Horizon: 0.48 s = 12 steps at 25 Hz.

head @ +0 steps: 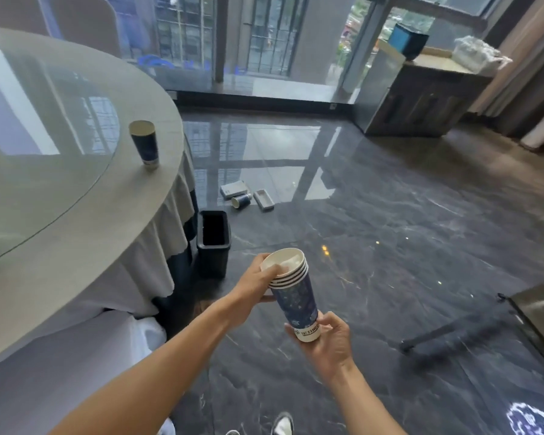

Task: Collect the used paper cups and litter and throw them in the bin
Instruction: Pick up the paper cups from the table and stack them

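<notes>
A stack of nested dark blue paper cups with white rims (pixel 292 293) is held tilted above the dark marbled floor (pixel 390 246). The left hand (pixel 258 285) is closed around the rims at the top of the stack, with the thumb hooked over the edge, and the right hand (pixel 328 339) is cupped around its white base. A black rectangular plastic bin (pixel 213 243) stands open on the floor just beside the round table draped in grey cloth (pixel 157 215). 1 more upright blue paper cup (pixel 143 144) is seen near the table's edge. Beyond the bin, a blue cup lying on its side (pixel 242 200) rests between a flat grey box (pixel 233 188) and a small white tray (pixel 263 200).
</notes>
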Each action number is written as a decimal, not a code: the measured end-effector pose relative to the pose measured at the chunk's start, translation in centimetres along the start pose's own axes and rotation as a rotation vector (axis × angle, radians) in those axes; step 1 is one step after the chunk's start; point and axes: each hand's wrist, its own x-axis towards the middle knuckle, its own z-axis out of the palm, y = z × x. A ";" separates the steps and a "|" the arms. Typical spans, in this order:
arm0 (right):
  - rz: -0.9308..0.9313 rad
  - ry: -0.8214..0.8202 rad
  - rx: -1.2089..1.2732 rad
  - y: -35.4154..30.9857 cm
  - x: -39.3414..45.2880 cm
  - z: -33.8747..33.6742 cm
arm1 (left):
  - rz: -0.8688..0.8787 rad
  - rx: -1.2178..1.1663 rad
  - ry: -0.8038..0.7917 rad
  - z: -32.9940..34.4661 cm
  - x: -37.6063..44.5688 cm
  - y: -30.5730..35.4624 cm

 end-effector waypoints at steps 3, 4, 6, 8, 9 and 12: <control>0.104 -0.023 -0.133 -0.2 4.3 2.7 | -0.100 -0.135 0.068 -3.5 1.9 0.1; 0.140 -0.020 -0.176 -0.4 5.6 3.5 | -0.115 -0.150 0.095 -4.8 2.6 0.0; 0.202 -0.030 -0.269 -1.0 8.4 5.1 | -0.116 -0.134 0.157 -7.0 4.1 -0.4; 0.254 -0.044 -0.357 -1.4 11.1 7.0 | -0.096 -0.105 0.220 -8.7 5.4 -0.4; 0.276 -0.049 -0.439 -1.7 13.0 8.0 | -0.072 -0.109 0.269 -9.7 6.4 -0.4; 0.261 -0.019 -0.851 -2.5 18.7 11.4 | -0.030 -0.110 0.466 -12.0 9.0 0.3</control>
